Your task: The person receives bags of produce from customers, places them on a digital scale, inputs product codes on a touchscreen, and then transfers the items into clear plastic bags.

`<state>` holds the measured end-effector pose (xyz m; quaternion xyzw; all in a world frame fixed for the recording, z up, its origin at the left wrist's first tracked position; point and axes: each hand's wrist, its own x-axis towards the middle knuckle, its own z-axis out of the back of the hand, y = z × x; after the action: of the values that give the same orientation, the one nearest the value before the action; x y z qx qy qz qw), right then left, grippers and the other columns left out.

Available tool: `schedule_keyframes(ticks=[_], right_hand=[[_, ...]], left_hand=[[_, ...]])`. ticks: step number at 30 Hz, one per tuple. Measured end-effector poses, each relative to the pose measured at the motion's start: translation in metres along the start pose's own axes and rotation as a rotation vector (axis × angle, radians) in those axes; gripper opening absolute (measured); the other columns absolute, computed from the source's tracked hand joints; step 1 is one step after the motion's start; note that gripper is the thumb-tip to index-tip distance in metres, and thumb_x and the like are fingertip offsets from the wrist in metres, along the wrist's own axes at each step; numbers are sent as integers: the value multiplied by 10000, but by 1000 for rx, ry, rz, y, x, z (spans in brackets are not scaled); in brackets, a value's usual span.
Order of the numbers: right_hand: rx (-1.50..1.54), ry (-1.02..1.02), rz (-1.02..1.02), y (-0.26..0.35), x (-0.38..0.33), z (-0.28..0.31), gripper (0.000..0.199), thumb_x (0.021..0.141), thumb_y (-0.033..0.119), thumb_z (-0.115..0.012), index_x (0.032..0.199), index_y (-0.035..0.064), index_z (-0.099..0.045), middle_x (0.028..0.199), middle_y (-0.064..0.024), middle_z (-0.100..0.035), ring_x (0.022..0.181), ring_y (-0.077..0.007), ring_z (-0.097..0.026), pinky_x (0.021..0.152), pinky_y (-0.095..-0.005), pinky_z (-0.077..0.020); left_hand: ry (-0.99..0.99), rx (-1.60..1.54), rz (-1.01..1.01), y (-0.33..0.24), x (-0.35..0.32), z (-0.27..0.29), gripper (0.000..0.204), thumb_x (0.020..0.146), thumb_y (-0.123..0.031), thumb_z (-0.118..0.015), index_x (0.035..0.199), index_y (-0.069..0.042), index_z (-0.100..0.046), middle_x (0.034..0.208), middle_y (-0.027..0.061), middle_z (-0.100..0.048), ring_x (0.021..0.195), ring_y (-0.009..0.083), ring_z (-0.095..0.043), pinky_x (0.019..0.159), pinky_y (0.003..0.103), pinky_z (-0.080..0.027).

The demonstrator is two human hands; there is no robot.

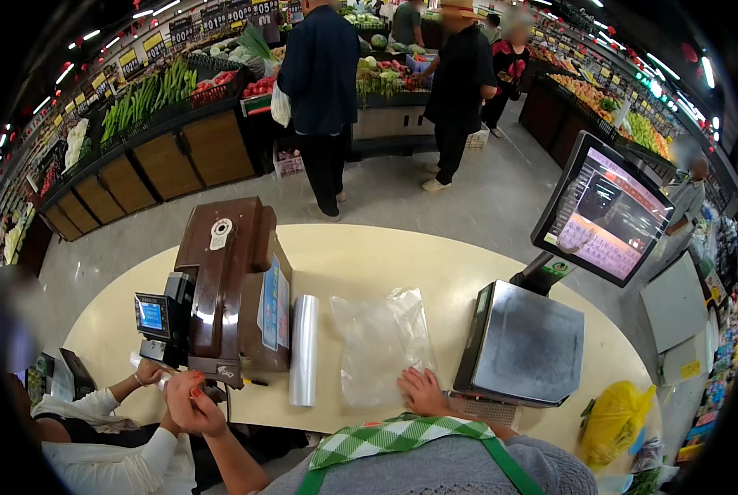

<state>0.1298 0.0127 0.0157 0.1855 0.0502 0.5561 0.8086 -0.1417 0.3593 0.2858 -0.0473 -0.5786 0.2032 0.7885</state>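
one left hand (pixel 194 404) curled, right hand (pixel 425 393) on bag (pixel 377 346)

Beyond the rounded far edge of the cream worktop (pixel 377 260), a shiny grey floor (pixel 398 202) reaches wood-fronted produce stands (pixel 167 165) leftward and dark display stands (pixel 549 111) rightward, under white strip lights (pixel 707 73).

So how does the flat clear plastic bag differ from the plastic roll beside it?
The plastic bag lies spread out and wrinkled; the plastic roll is a smooth, narrow cylinder. The bag looks clear, while the roll looks silvery. The right hand touches the bag, not the roll. Both lie on the cream counter.
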Motion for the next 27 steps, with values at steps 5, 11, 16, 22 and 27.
schedule_keyframes(ticks=[5,11,16,22,27], right_hand=[[0,4,-21,-2,1,-4,549,796,232,-680,1324,154,-550,1433,-80,-481,1396,-255,-379,1146,-537,-228],[8,9,-22,-2,0,-3,548,791,219,-674,1322,156,-553,1438,-77,-480,1396,-258,-382,1148,-536,-227],[4,21,-29,3,2,4,498,844,229,-631,1329,151,-549,1427,-89,-479,1394,-261,-368,1152,-523,-224],[-10,28,-13,-2,4,2,530,831,243,-649,1342,156,-538,1444,-81,-467,1392,-248,-365,1154,-524,-230],[-2,67,-79,1,-4,9,590,825,241,-668,1383,160,-494,1492,-68,-417,1426,-232,-317,1175,-507,-200]], left_hand=[[17,-6,-13,1,0,0,145,835,-41,-503,851,28,-629,831,170,-659,767,321,-625,742,398,-509],[37,14,-29,0,1,2,146,835,-40,-500,838,32,-628,828,174,-657,765,322,-627,733,397,-512],[-22,-16,-20,0,0,-4,149,831,-30,-489,825,46,-617,808,176,-643,749,323,-619,726,415,-520],[-21,7,14,0,-3,-1,175,839,-29,-461,811,61,-608,802,184,-629,736,324,-608,739,414,-535],[-21,-47,77,-1,-2,-11,199,862,-32,-444,827,69,-612,812,182,-620,740,329,-601,757,415,-545]])
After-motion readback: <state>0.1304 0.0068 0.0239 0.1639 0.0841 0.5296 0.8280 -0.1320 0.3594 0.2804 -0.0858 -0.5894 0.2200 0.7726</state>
